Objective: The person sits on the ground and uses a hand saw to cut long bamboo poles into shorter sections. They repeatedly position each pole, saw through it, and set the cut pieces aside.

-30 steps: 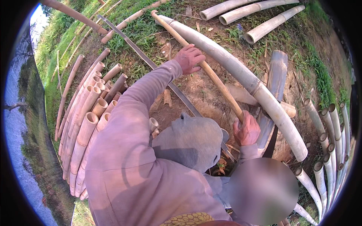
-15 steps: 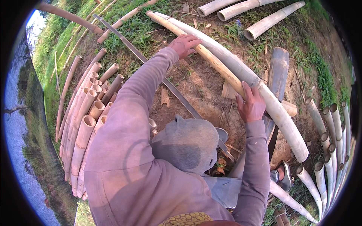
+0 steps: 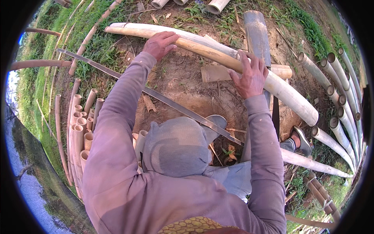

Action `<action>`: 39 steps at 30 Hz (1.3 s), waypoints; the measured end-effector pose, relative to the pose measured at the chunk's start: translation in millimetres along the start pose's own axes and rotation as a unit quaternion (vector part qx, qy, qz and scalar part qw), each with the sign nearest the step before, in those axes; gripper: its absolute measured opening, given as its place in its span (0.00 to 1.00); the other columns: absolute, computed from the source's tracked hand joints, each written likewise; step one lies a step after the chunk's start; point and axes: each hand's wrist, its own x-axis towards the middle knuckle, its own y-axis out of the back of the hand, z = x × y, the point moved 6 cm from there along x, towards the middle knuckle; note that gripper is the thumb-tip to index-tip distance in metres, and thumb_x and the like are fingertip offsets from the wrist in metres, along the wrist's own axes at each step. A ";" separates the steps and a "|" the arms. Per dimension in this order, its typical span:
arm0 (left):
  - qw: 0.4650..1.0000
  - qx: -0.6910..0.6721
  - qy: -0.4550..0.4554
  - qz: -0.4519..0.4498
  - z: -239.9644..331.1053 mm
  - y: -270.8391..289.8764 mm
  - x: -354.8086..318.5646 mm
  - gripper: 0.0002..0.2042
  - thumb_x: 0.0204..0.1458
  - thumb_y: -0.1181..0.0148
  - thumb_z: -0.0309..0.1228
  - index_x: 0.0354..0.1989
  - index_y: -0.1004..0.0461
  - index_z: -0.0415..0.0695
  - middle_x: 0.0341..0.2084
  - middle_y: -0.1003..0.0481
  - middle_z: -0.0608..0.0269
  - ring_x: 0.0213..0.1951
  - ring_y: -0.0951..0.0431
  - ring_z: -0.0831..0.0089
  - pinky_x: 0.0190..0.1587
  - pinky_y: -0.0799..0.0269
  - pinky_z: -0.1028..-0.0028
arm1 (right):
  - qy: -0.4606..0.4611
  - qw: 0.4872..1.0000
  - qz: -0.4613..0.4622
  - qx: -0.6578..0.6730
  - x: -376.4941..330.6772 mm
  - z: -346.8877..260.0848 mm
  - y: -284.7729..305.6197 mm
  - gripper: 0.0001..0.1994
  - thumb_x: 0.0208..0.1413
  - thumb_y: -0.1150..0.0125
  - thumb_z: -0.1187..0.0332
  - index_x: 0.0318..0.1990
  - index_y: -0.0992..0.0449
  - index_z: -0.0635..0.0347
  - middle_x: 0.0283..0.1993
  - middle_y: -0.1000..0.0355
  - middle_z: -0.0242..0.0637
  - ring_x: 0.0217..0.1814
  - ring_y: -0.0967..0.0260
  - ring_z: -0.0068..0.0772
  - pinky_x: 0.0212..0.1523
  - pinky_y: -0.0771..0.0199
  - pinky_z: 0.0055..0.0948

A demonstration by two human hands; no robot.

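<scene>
A slim, peeled yellowish pole point(image 3: 202, 50) lies along the side of a thick, pale bamboo pole point(image 3: 288, 93), both running crosswise in front of me. Around the slim pole's left part, my left hand point(image 3: 160, 45) is closed. My right hand point(image 3: 250, 76) grips the slim pole near its right end, thumb on the near side and fingers arched over toward the bamboo. Beneath my left forearm a long flat metal strip point(image 3: 171, 99) slants across the ground. The thick bamboo crosses over a dark grey log point(image 3: 257, 37) at the right.
Cut bamboo lengths point(image 3: 78, 132) stand bundled at my left, and more bamboo tubes point(image 3: 343, 101) fan out at the right. Several pieces point(image 3: 218, 6) lie at the far edge. A flat wooden piece point(image 3: 214, 73) rests on the soil. A shoe point(image 3: 303, 141) shows at the lower right.
The view has shifted, so the poles now appear lower and farther left. The slim pole lies closer against the thick bamboo. Both hands stay on it; the right hand's fingers have spread more.
</scene>
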 end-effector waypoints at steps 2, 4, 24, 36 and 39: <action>1.000 0.017 -0.002 0.013 -0.3 -1.2 -1.1 0.26 0.57 0.28 0.33 0.66 0.23 0.55 0.62 0.21 0.61 0.63 0.22 0.57 0.65 0.24 0.59 | -0.052 0.998 0.020 0.000 -17.4 25.2 17.1 0.43 0.47 0.18 0.54 0.73 0.31 0.42 0.68 0.31 0.35 0.73 0.37 0.47 0.75 0.46 0.60; 1.000 0.026 -0.001 0.010 1.8 -1.3 1.5 0.26 0.57 0.28 0.33 0.66 0.22 0.55 0.62 0.21 0.61 0.62 0.22 0.57 0.65 0.24 0.59 | -0.074 0.994 -0.022 -0.083 -36.2 55.0 24.5 0.49 0.45 0.16 0.52 0.76 0.36 0.41 0.72 0.34 0.36 0.77 0.40 0.48 0.78 0.53 0.66; 0.998 0.045 -0.038 -0.021 120.2 -9.5 19.2 0.23 0.55 0.26 0.41 0.60 0.19 0.51 0.50 0.15 0.62 0.49 0.15 0.63 0.57 0.24 0.60 | -0.036 0.974 -0.062 -0.215 -80.6 171.6 92.4 0.43 0.52 0.21 0.61 0.75 0.36 0.32 0.75 0.34 0.30 0.82 0.44 0.43 0.84 0.60 0.62; 0.998 0.060 -0.037 -0.006 111.3 -20.7 9.3 0.23 0.57 0.27 0.40 0.60 0.19 0.50 0.52 0.16 0.59 0.49 0.15 0.58 0.55 0.22 0.60 | -0.503 0.860 -0.084 -0.016 -389.0 126.6 143.6 0.21 0.53 0.23 0.60 0.45 0.25 0.64 0.40 0.20 0.50 0.40 0.20 0.53 0.44 0.21 0.48; 0.999 0.031 -0.024 -0.002 113.3 -27.7 15.1 0.23 0.56 0.27 0.39 0.61 0.20 0.50 0.52 0.16 0.57 0.50 0.15 0.55 0.54 0.20 0.60 | -0.518 0.816 0.092 0.240 -414.7 140.9 107.2 0.12 0.59 0.27 0.70 0.42 0.23 0.66 0.33 0.22 0.37 0.31 0.28 0.25 0.34 0.24 0.29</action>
